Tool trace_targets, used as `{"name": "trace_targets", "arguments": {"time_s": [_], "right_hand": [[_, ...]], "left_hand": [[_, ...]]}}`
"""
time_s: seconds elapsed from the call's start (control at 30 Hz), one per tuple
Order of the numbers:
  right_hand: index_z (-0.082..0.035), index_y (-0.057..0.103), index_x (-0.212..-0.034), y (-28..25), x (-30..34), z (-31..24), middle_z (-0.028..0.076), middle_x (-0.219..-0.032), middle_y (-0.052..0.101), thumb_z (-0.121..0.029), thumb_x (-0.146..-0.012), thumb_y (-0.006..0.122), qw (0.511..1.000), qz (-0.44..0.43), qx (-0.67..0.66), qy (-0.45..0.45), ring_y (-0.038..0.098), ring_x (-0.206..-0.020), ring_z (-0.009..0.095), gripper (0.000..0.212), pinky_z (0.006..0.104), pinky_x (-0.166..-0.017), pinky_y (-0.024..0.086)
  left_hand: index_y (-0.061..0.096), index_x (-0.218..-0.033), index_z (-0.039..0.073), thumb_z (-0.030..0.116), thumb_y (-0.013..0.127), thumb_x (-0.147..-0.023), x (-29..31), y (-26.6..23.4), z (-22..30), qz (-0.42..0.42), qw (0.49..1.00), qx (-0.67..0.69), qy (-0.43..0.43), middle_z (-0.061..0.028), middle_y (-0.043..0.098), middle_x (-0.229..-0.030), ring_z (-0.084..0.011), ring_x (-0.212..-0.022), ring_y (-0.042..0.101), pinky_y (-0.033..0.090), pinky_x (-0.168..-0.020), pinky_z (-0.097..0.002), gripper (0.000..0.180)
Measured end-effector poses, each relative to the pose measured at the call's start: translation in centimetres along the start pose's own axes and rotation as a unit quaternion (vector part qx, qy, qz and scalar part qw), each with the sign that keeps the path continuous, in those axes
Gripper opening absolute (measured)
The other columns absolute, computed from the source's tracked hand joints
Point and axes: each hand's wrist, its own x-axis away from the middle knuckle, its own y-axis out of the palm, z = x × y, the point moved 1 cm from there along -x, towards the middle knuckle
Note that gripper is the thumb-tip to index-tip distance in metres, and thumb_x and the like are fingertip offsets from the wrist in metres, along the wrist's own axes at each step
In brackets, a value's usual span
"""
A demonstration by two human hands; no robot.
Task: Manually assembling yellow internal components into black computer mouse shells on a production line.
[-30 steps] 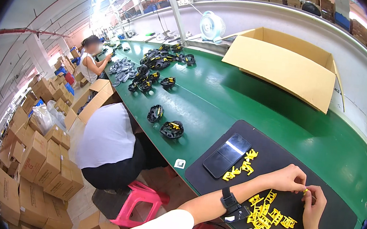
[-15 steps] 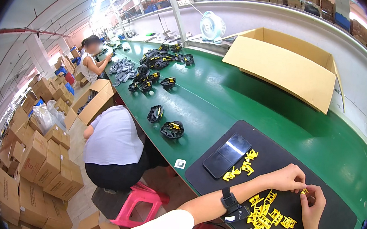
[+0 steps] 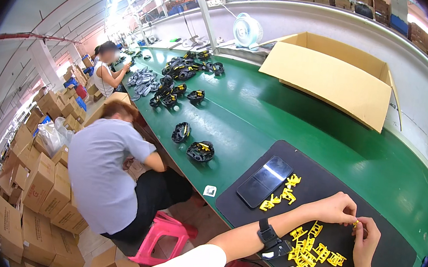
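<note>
Yellow part [image 3: 356, 222] half-hidden between fingertips [image 3: 352, 216]

1 head-worn fisheye view, looking down and forward from above the person's own forearms, close over the black mat [image 3: 374, 192] at lower right, long green desk [image 3: 289, 115] running away toward upper left, edges bending at the rim, dark corners all round

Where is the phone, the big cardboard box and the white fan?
phone [image 3: 264, 181], head view, middle of its dark screen.
big cardboard box [image 3: 329, 83], head view, its front flap.
white fan [image 3: 247, 31], head view, round grille.
</note>
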Motion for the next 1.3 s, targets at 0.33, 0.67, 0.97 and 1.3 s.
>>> {"name": "trace_targets", "arguments": {"time_s": [0.33, 0.67, 0.97, 1.3], "right_hand": [[-0.001, 0.063, -0.126, -0.2, -0.7, -0.1, 0.005, -0.096, 0.069, -0.008, -0.108, 0.054, 0.996, 0.017, -0.079, 0.039, 0.067, -0.077, 0.010, 0.021, 0.0217, -0.059, 0.049], [0.001, 0.065, -0.118, -0.7, -0.4, 0.3, 0.004, -0.086, 0.066, -0.010, -0.108, 0.055, 0.997, 0.033, -0.065, 0.024, 0.063, -0.072, 0.009, 0.018, 0.0247, -0.064, 0.050], [0.004, 0.069, -0.101, -2.3, -0.8, -0.7, 0.003, -0.082, 0.064, -0.012, -0.108, 0.056, 0.995, 0.051, -0.082, -0.006, 0.059, -0.074, 0.009, 0.021, 0.0240, -0.068, 0.046], [-0.015, 0.066, -0.097, -4.9, 9.9, -23.0, 0.009, -0.091, 0.066, -0.029, -0.101, 0.061, 0.793, 0.166, -0.512, -0.286, 0.062, -0.082, 0.023, 0.016, 0.0363, -0.069, 0.046]], "left_hand": [[0.077, -0.095, -0.004, 0.021, 0.070, -0.099, 0.3, -2.1, 0.8, 0.070, 0.997, -0.015, 0.004, -0.0096, 0.077, -0.080, -0.0120, -0.076, 0.074, 0.058, -0.071, -0.0285, 0.026], [0.076, -0.092, 0.001, 0.014, 0.078, -0.091, 11.9, -6.2, 3.9, 0.452, 0.813, -0.366, -0.014, -0.0089, 0.073, -0.076, -0.0196, -0.072, 0.070, 0.053, -0.068, -0.0339, 0.014], [0.073, -0.087, 0.012, 0.026, 0.083, -0.083, 16.4, -2.7, -1.2, 0.490, 0.712, -0.493, -0.100, -0.0038, 0.061, -0.093, -0.0270, -0.101, 0.055, 0.044, -0.088, -0.0434, 0.017], [0.068, -0.087, 0.005, 0.009, 0.074, -0.086, 17.0, -2.4, -0.7, 0.514, 0.715, -0.473, 0.018, -0.0107, 0.061, -0.094, -0.0324, -0.100, 0.056, 0.047, -0.090, -0.0453, 0.008]]}}
